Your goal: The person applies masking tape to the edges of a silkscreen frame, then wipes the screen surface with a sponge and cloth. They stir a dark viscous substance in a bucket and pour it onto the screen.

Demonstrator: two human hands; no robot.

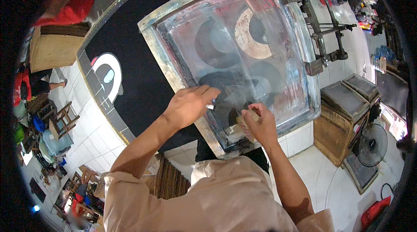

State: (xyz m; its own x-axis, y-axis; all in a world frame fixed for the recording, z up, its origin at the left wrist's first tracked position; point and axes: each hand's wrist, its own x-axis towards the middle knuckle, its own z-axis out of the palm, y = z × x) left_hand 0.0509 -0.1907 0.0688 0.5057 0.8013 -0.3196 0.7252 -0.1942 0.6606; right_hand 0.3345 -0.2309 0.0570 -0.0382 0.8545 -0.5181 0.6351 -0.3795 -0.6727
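Before me a wooden-framed printing screen [299, 121] lies tilted over a black printing table, its mesh smeared and marked with several crescent shapes. My left hand [189, 103] is over its near left edge, fingers curled round a small white-and-blue object [211, 105] whose kind I cannot make out. Close to the near frame edge, my right hand [262, 124] grips a tan roll of tape [246, 128], partly hidden by the fingers. A pale patch [236, 133] shows on the mesh beside the roll.
Metal clamp arms [321, 32] hold the screen's far right side. On the black table [143, 97], left, is a white-and-black print [107, 77]. Spare screens [345, 97] and a fan [372, 145] stand right. A person in red [74, 1] is at far left; cardboard sheets [169, 180] are below.
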